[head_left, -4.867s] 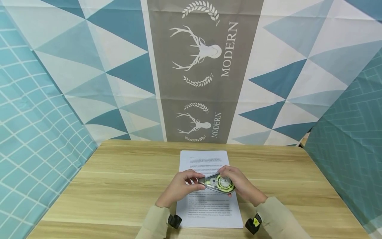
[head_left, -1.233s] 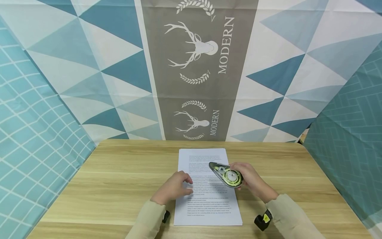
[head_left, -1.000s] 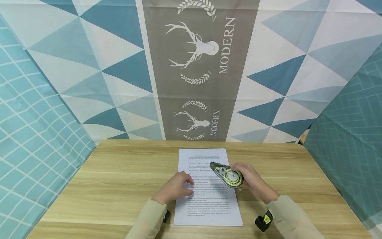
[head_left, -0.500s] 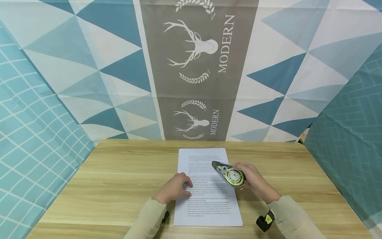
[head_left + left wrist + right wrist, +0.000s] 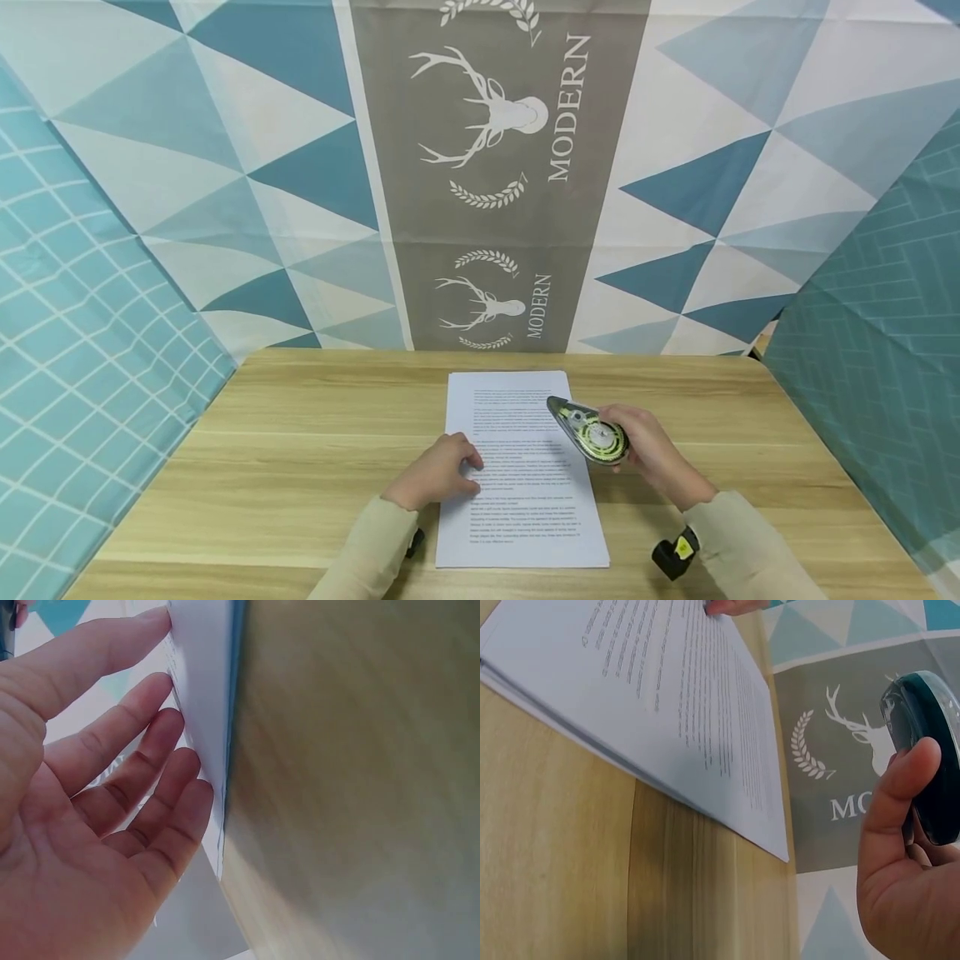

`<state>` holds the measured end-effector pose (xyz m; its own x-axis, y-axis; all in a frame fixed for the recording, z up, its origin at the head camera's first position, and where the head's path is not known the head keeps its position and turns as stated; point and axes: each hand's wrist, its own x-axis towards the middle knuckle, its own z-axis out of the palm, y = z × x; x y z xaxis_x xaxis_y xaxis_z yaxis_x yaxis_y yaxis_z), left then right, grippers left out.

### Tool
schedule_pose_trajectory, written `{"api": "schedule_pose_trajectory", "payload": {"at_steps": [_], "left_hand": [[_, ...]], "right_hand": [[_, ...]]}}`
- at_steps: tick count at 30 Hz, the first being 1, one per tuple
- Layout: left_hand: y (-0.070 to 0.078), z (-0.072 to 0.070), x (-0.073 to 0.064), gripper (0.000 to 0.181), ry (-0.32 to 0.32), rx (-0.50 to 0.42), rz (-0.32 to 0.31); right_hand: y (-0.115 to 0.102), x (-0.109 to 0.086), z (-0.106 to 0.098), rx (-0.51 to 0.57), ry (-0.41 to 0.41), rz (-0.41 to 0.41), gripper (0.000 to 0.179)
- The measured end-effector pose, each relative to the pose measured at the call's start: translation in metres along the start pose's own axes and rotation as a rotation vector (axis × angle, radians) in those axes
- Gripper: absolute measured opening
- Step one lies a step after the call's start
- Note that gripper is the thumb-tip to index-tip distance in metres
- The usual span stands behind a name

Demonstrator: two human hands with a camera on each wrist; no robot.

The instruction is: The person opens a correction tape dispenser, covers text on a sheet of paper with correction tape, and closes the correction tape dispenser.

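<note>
A teardrop-shaped correction tape [image 5: 600, 437], dark-edged with a clear case and yellow-green gears, is held by my right hand [image 5: 648, 446] above the right side of the paper. Its dark narrow tip points up and to the left. In the right wrist view the thumb presses along the dark side of the correction tape [image 5: 930, 776]. My left hand [image 5: 438, 473] rests at the left edge of a stack of printed paper [image 5: 517, 554], fingers loosely bent and holding nothing. The left wrist view shows its fingertips [image 5: 169, 690] right at the printed sheets.
The paper stack lies on a wooden table [image 5: 300, 467], its top sheet full of printed text. A patterned cloth backdrop [image 5: 480, 208] stands behind the table's far edge, with tiled-pattern cloths on the left [image 5: 90, 333] and right [image 5: 862, 333]. Each wrist bears a black strap.
Earlier, my left fingers pinched the correction tape's tip; they have since let go and moved to the paper's left edge. My right hand has carried the correction tape right and slightly up.
</note>
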<state>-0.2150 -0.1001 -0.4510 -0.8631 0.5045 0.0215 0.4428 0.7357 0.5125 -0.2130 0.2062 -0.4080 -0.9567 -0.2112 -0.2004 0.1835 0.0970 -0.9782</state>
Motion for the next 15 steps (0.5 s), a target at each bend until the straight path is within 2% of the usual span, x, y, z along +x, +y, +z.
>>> {"api": "schedule_pose_trajectory", "payload": {"at_steps": [15], "left_hand": [[0.002, 0.0, 0.0, 0.02, 0.01, 0.03, 0.008]], "right_hand": [[0.008, -0.002, -0.018, 0.002, 0.114, -0.009, 0.047]]}}
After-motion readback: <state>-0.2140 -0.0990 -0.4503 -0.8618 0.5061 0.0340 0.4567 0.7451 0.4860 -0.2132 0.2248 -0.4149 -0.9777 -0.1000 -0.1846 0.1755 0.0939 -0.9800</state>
